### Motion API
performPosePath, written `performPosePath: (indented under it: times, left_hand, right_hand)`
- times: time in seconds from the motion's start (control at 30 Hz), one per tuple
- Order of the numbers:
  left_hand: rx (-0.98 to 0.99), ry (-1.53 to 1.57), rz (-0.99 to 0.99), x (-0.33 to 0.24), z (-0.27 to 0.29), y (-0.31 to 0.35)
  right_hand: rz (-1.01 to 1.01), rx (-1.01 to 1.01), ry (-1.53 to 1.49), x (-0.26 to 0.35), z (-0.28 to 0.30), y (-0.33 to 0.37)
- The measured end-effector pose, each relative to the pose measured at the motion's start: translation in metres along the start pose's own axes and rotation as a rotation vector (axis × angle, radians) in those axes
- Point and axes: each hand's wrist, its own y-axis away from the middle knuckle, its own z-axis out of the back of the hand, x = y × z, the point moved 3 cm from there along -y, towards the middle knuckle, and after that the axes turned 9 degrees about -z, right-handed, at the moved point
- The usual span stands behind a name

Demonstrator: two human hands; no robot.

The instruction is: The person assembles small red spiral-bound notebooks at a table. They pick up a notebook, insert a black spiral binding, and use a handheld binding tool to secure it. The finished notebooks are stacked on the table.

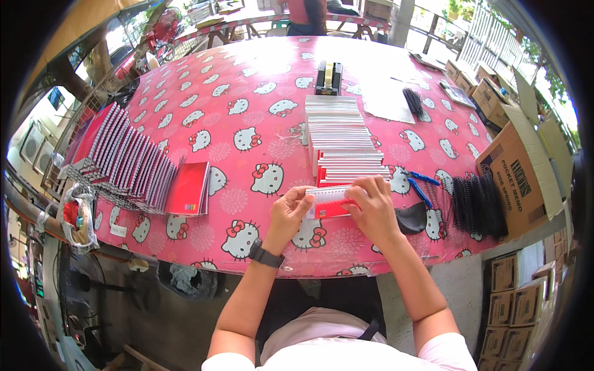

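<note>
A small red-covered memo pad [332,209], with a row of punched holes along its white upper part, is held between my two hands just above the table's near side. My left hand [288,213] pinches its left end, thumb on top. At its right end are the bent fingers of my right hand [375,205], partly covering the pad; whether they also hold a wire is too small to tell. Right behind the pad, a long row of unbound pads [339,133] runs away from me. Blue-handled pliers [422,187] and a black rounded piece [411,218] lie beside my right hand.
Spiral-bound notebooks [127,162] are stacked at left, with a red notebook [189,189] beside them. Black spiral coils [475,207] lie by an open cardboard box [518,173] at right. A tape dispenser [328,78] stands behind the row. Another person [305,17] is at the far table.
</note>
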Motion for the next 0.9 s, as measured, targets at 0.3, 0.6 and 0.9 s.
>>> performPosePath:
  times: [0.3, 0.6, 0.9]
  left_hand:
    - [-0.001, -0.071, -0.144, -0.019, 0.012, 0.036]
    - [-0.181, -0.612, -0.339, -0.040, -0.025, 0.061]
    - [0.193, -1.022, -0.712, -0.045, -0.055, 0.050]
  right_hand:
    - [-0.102, -0.029, -0.254, -0.012, 0.005, 0.020]
    - [-0.674, -0.010, -1.137, 0.014, -0.032, 0.049]
    - [-0.715, -0.239, -0.459, -0.085, 0.027, 0.047]
